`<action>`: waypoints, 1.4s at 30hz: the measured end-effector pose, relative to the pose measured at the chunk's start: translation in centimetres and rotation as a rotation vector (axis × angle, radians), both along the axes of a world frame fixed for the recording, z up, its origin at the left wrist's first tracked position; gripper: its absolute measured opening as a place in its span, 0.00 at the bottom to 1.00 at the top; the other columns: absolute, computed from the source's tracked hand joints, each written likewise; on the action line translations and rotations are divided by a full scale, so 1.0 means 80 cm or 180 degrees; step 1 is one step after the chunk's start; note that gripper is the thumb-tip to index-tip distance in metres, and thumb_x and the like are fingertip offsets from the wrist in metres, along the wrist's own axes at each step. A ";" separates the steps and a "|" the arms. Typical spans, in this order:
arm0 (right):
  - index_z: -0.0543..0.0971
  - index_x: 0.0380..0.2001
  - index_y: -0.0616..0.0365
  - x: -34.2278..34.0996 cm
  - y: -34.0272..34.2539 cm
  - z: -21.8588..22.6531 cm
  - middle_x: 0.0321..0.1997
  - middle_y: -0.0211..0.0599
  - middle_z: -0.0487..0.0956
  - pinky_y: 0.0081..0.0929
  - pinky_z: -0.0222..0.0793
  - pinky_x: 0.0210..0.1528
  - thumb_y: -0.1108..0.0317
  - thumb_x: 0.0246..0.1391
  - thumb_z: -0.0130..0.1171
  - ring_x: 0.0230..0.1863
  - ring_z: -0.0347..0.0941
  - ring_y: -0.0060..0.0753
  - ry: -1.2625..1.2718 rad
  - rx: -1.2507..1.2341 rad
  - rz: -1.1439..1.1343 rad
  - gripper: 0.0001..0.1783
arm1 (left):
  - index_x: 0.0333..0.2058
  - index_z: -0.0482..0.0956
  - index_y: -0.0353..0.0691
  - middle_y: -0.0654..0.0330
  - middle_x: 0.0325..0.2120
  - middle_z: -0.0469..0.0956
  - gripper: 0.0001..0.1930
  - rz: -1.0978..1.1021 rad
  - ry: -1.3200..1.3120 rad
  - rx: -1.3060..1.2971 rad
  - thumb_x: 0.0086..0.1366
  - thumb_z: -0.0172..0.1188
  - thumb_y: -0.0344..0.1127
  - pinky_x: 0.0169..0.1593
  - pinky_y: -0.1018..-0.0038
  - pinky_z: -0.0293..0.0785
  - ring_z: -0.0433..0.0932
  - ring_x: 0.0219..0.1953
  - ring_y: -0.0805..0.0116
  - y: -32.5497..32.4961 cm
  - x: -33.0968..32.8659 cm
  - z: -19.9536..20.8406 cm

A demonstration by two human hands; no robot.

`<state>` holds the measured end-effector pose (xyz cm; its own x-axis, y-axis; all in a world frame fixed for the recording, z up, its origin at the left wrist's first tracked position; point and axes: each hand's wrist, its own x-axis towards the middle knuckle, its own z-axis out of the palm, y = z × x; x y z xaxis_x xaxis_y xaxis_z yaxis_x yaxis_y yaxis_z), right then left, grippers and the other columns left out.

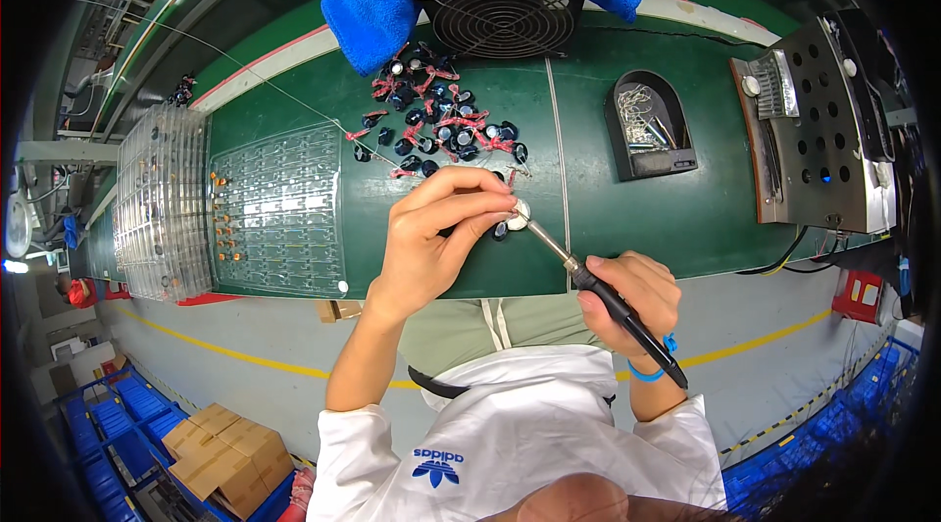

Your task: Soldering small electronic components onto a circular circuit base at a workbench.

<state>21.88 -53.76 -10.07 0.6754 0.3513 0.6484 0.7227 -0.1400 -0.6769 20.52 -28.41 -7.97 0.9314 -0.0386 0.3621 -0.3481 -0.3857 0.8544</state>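
Observation:
My right hand (632,306) is closed around the dark handle of a soldering iron (618,304). The iron's metal tip points up and left, meeting a small white round piece (519,216) close to my left fingertips. My left hand (441,233) is in a pinch. A thin solder wire (265,81) runs down from the upper left and passes behind this hand; its end at the fingertips is too small to see clearly. Just below those fingers sits a small dark round component (501,230). Beyond my left hand lie several loose dark round components (461,135) with red leads.
Clear plastic trays (162,218) are stacked at the left, beside a flat tray (279,213) with small orange parts. A fan (505,20) under a blue towel (368,17) stands at the back. To the right are a black dish (627,135) and a perforated metal box (818,125).

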 end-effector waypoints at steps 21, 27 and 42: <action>0.82 0.39 0.72 0.004 -0.014 0.000 0.19 0.39 0.77 0.28 0.71 0.24 0.61 0.58 0.70 0.18 0.74 0.36 -0.0152 -0.0013 -0.0153 0.20 | 0.39 0.87 0.29 0.53 0.41 0.82 0.10 0.0027 -0.0116 -0.0026 0.60 0.66 0.14 0.44 0.74 0.82 0.84 0.41 0.65 -0.008 0.008 -0.004; 0.79 0.55 0.65 0.002 -0.007 0.005 0.37 0.45 0.81 0.28 0.76 0.36 0.79 0.59 0.66 0.32 0.79 0.33 -0.0114 -0.0238 -0.1045 0.20 | 0.34 0.87 0.32 0.54 0.37 0.85 0.10 0.0288 -0.0540 0.0209 0.55 0.69 0.13 0.44 0.72 0.83 0.86 0.39 0.63 0.005 -0.013 0.002; 0.73 0.65 0.60 0.001 0.010 -0.013 0.41 0.44 0.85 0.35 0.74 0.50 0.70 0.68 0.56 0.43 0.82 0.38 0.0540 -0.0085 -0.1072 0.24 | 0.38 0.85 0.31 0.55 0.42 0.84 0.08 0.2362 -0.1090 0.0781 0.60 0.66 0.15 0.51 0.71 0.80 0.82 0.45 0.66 0.226 -0.146 0.101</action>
<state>21.97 -52.95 -11.12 0.8529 0.1065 0.5110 0.5111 -0.3700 -0.7758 8.80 -10.31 0.11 0.5871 0.4241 0.6895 -0.1561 -0.7765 0.6105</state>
